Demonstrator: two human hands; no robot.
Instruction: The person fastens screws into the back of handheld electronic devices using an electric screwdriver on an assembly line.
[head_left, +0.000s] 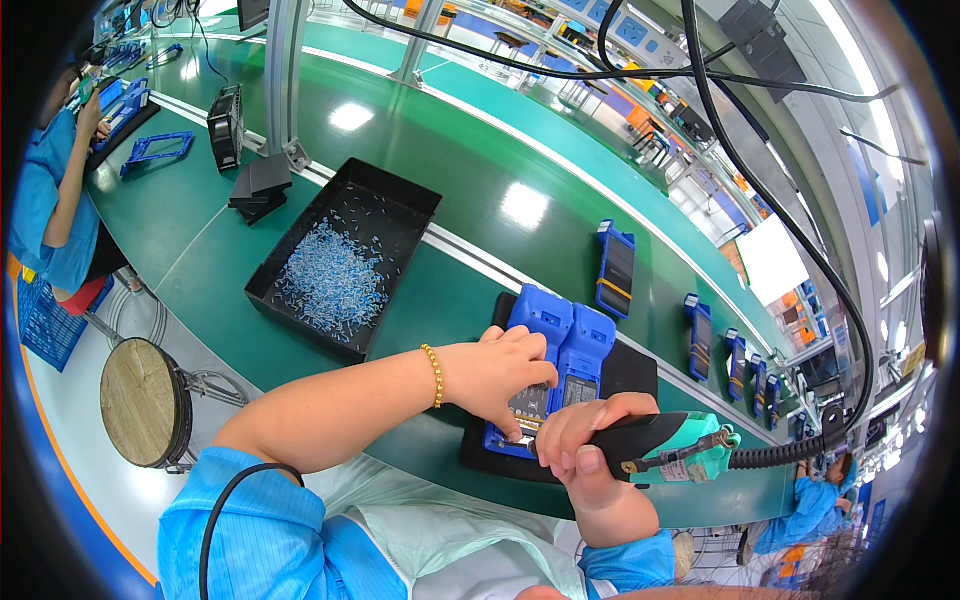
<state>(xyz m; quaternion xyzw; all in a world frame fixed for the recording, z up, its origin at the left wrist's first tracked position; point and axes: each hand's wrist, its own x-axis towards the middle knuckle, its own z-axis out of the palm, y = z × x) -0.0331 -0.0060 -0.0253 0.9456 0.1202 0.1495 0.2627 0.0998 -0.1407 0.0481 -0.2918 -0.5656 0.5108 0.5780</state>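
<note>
Two blue housings (pixel 545 316) are lying side by side on a black mat (pixel 632 376), directly in front of the person, their lower ends pointing toward the body. The left hand (pixel 497 372) is reaching over the left-hand housing and touching it, the fingers bending across its middle and the thumb pointing down toward its near end; whether these fingers are pinching anything, I cannot tell. The right hand (pixel 592 442) is gripping a black-and-teal power screwdriver (pixel 640 436), its fingers wrapping around the front part while the tool is lying nearly level, its front end pointing left, close to the left thumb. A ribbed black cable (pixel 775 455) is trailing from the back of the tool toward the right. A gold-coloured bracelet (pixel 434 376) is circling the left wrist. The mat is resting on a green workbench (pixel 225 275). Left of the mat, a black tray (pixel 408 212) is holding a heap of small blue and silvery pieces (pixel 335 280), and just beyond it some flat black boxes (pixel 262 184) are lying piled together. Past a pale rail, a green belt (pixel 455 150) is running alongside the bench, and several blue devices (pixel 616 272) are lying in a row on it, curving away rightward. Farther left, a co-worker (pixel 45 190) in blue is sitting at the bench, and a round-topped stool (pixel 143 402) is standing below its edge.
</note>
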